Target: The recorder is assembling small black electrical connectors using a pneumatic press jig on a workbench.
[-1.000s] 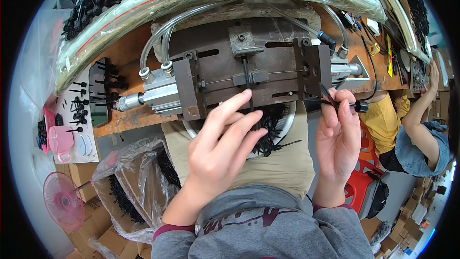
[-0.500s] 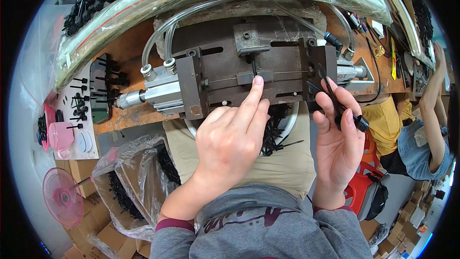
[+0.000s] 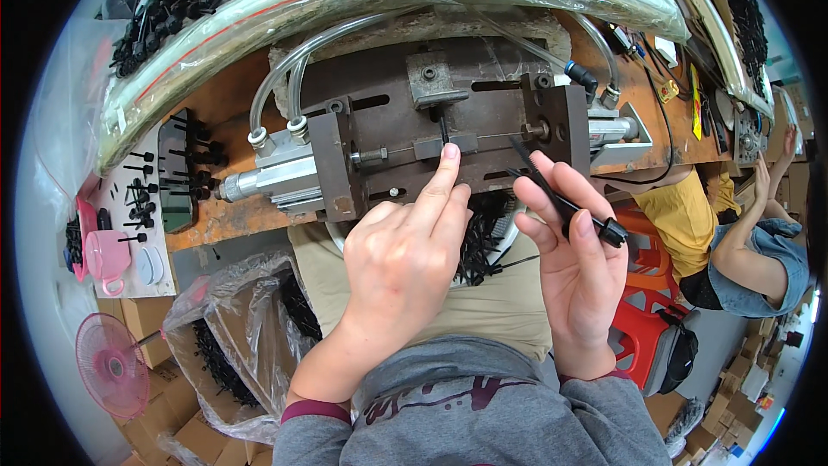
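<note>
My left hand [image 3: 401, 242] reaches over the clamping fixture with its index finger stretched out. That fingertip rests at the near end of a thin black rod [image 3: 444, 128], by the small grey metal block [image 3: 429, 149] at the fixture's centre. The other fingers are partly bent, and the thumb is hidden. To the right, my right hand [image 3: 582, 267] grips several slim black wands [image 3: 552, 190] between thumb and fingers, a round black cap at their near end. Their far tips point at the fixture's right side. Metal rods [image 3: 373, 155] stick inward from both side plates.
Air cylinders [image 3: 289, 174] with clear hoses flank the fixture. Black parts lie in my lap [image 3: 487, 242] and in a plastic-lined box [image 3: 250, 328] at left. A pink fan [image 3: 112, 364], a pink cup [image 3: 108, 252] and a co-worker [image 3: 759, 250] are farther out.
My right hand has moved left with the black wands, tilting them. The fixture's side rods have come inward. The left fingertip stays at the centre block; the whole view has shifted slightly.
</note>
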Motion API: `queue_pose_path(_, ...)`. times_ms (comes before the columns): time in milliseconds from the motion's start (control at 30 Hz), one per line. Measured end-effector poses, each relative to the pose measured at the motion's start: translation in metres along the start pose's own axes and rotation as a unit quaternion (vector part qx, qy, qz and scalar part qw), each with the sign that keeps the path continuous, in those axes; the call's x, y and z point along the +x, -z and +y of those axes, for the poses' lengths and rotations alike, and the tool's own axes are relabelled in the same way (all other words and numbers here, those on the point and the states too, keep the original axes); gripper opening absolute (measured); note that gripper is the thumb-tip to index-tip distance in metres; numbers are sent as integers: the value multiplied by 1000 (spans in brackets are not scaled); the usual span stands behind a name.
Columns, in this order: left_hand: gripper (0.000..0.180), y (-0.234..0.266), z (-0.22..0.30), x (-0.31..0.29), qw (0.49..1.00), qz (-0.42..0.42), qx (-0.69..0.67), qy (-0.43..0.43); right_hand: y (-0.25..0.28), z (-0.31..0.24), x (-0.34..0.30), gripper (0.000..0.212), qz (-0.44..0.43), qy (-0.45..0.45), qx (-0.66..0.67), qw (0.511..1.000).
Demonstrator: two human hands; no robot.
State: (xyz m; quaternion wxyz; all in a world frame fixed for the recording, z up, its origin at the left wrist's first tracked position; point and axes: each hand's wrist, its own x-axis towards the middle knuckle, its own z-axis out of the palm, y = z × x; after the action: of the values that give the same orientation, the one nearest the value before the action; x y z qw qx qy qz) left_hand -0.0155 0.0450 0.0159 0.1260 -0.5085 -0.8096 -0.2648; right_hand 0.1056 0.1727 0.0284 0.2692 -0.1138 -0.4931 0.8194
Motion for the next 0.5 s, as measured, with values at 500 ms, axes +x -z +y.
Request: queue_pose_path(500, 46, 6, 18, -10, 972, 129, -191, -46, -13, 19, -9, 43, -65, -4, -81, 995)
